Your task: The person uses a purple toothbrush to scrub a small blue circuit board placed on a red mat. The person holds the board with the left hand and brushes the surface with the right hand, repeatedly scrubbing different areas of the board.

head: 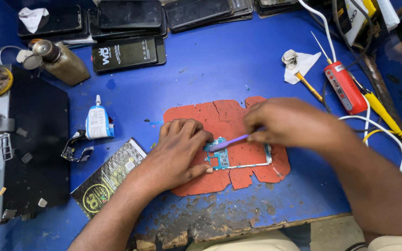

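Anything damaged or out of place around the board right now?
Yes. The red mat under the circuit board is cracked, with ragged, torn edges, and the blue table's front edge is worn and chipped down to bare material.

we see the left hand [180,151] pressing flat on a teal circuit board [224,158], fingertips at its left end. the board lies on a cracked red mat [224,116] on the blue table [219,60]. the right hand [289,123] pinches a purple tool [229,142], its tip on the board. a red device [345,86] and a small glue bottle [97,122] sit well apart.
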